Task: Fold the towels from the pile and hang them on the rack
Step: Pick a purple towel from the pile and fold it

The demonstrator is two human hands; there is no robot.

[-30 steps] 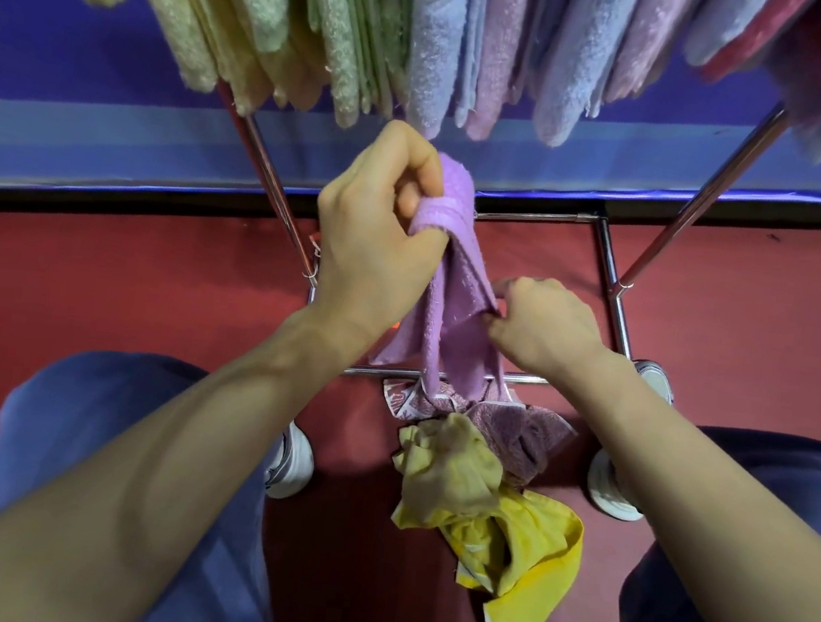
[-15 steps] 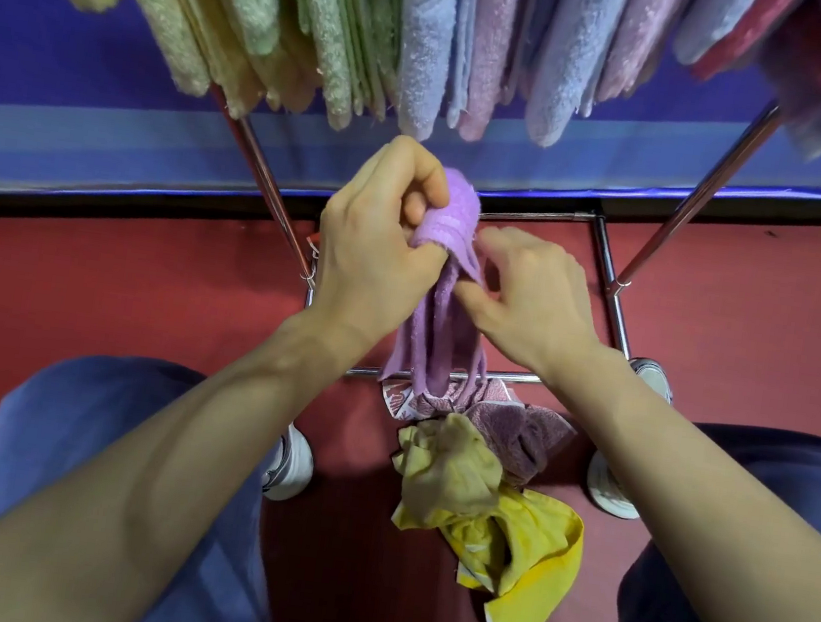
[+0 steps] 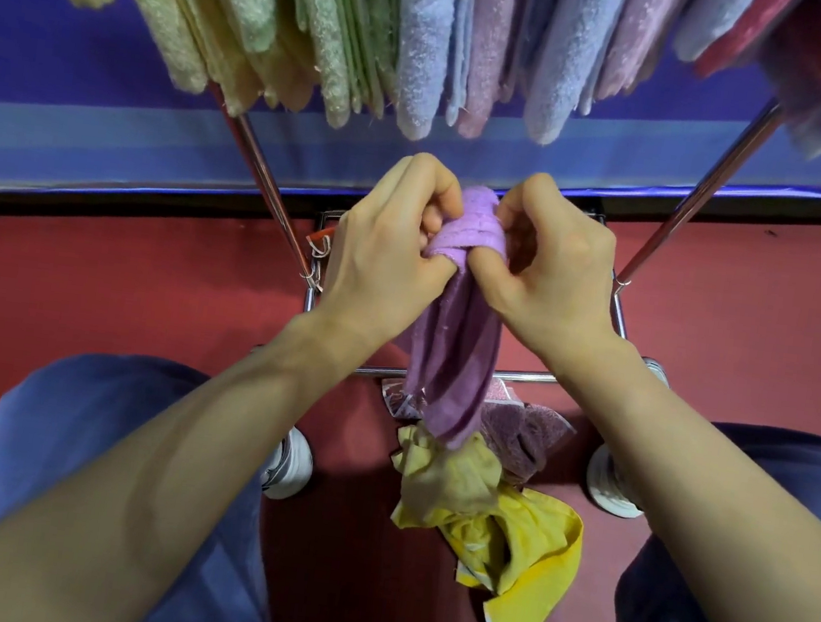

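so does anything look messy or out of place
Only the floor pile: a yellow towel and a mauve towel lie crumpled on the red floor by the rack. The purple towel held by the left hand and right hand is bunched, not folded.

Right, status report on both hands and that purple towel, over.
Left hand and right hand both pinch purple towel at top. Towel hangs bunched, not yet on rack. Hung towels crowd it above; pile on floor below.

Head-worn wide view, steeply downward, close.
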